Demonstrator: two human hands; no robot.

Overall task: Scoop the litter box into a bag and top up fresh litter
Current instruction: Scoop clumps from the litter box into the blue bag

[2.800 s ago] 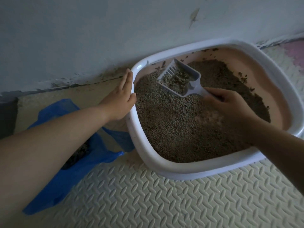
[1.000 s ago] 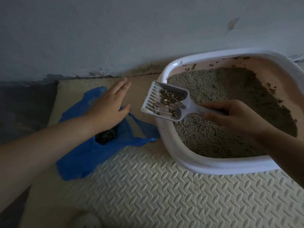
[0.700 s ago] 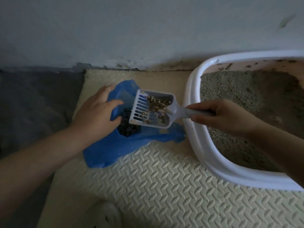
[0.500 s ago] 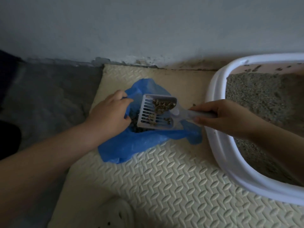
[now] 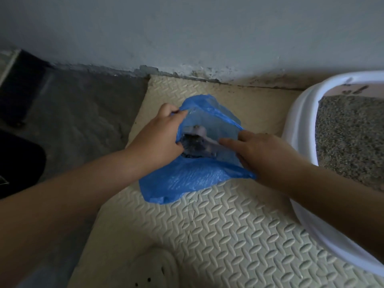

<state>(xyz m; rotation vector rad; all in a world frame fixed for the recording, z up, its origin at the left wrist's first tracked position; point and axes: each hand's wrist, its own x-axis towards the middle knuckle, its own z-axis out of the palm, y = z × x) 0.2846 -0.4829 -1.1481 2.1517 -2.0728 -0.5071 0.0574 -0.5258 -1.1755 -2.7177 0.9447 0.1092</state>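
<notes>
A: What is the wall [image 5: 187,28] like?
B: Grey-blue, and dirty at the bottom.
A: And the floor [image 5: 83,113]?
B: Dark grey on the left. Beside it lies a bumpy cream mat [image 5: 228,225]. The light is dim.

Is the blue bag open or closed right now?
Open. The left hand holds up the bag by its rim; dark clumps show inside its mouth, where the right hand holds the scoop.

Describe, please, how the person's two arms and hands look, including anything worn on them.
Both are bare. The left hand and right hand wear no gloves, and no watch or bracelet shows at either wrist. No sleeve covers either forearm up to the picture's edge. The light is too dim to judge the fingernails.
</notes>
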